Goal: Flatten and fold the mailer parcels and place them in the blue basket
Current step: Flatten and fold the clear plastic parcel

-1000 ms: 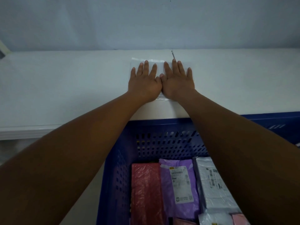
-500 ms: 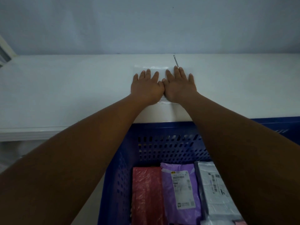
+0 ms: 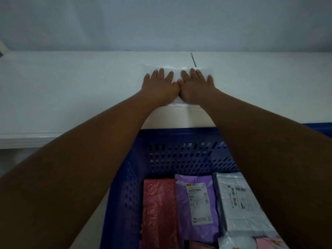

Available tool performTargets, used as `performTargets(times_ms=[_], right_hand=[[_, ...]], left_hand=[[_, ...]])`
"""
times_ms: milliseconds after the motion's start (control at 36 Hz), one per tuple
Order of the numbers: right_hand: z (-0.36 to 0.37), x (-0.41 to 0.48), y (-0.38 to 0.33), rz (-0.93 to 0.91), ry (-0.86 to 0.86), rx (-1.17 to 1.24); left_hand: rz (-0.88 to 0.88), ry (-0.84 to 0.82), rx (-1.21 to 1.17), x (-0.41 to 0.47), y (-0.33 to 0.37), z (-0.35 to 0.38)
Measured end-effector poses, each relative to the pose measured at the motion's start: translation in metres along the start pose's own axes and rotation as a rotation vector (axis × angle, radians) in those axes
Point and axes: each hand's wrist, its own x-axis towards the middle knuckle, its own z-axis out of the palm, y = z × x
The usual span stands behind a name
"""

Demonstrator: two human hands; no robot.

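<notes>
A clear, whitish mailer (image 3: 177,70) lies flat on the white table (image 3: 71,90). My left hand (image 3: 159,85) and my right hand (image 3: 196,85) press on it side by side, palms down, fingers straight and spread, thumbs touching. Most of the mailer is hidden under the hands; its far edge and a strip of its near edge show. The blue basket (image 3: 181,135) stands below the table's front edge. Inside it lie a red mailer (image 3: 159,211), a purple mailer (image 3: 195,207) with a label, and a grey-white mailer (image 3: 239,203).
A thin dark stick-like object (image 3: 193,59) lies on the table just beyond my right hand. A pale wall rises behind the table. More parcels, one pink (image 3: 269,242), show at the basket's near end.
Both hands have slid a little toward me over the mailer while staying flat, so more of its far edge shows. The view has shifted slightly.
</notes>
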Motion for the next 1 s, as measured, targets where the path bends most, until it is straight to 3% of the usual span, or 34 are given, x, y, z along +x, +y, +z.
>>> performTargets(times_ms=[139, 222, 278, 389, 611, 695, 806, 861, 917, 1000], right_hand=[[-0.003, -0.005, 0.001, -0.025, 0.034, 0.011], [-0.001, -0.012, 0.010, -0.154, 0.093, -0.027], [-0.002, -0.018, 0.018, -0.240, 0.209, -0.070], [-0.009, -0.031, 0.018, -0.283, 0.514, -0.207], [-0.022, -0.043, 0.014, -0.026, 0.268, 0.039], [-0.022, -0.048, 0.002, -0.042, 0.198, 0.053], [-0.013, -0.057, -0.008, -0.053, 0.233, -0.035], [-0.013, -0.059, -0.008, -0.042, 0.250, 0.001], [-0.014, -0.060, -0.007, -0.033, 0.245, 0.071], [-0.016, -0.061, -0.005, -0.012, 0.244, 0.112]], left_hand=[[-0.068, -0.162, 0.016, 0.004, 0.002, -0.031], [-0.079, -0.087, 0.176, -0.004, 0.017, -0.046], [-0.064, 0.000, 0.292, -0.011, 0.031, -0.049], [-0.070, -0.016, 0.388, -0.019, 0.041, -0.049], [-0.112, -0.129, 0.506, -0.023, 0.041, -0.045], [-0.144, -0.092, 0.495, -0.023, 0.042, -0.043], [-0.249, 0.039, 0.305, -0.023, 0.033, -0.032], [-0.160, 0.172, 0.290, -0.023, 0.021, -0.024], [0.046, 0.264, 0.265, -0.022, 0.010, -0.014], [0.202, 0.175, 0.183, -0.023, -0.002, -0.004]])
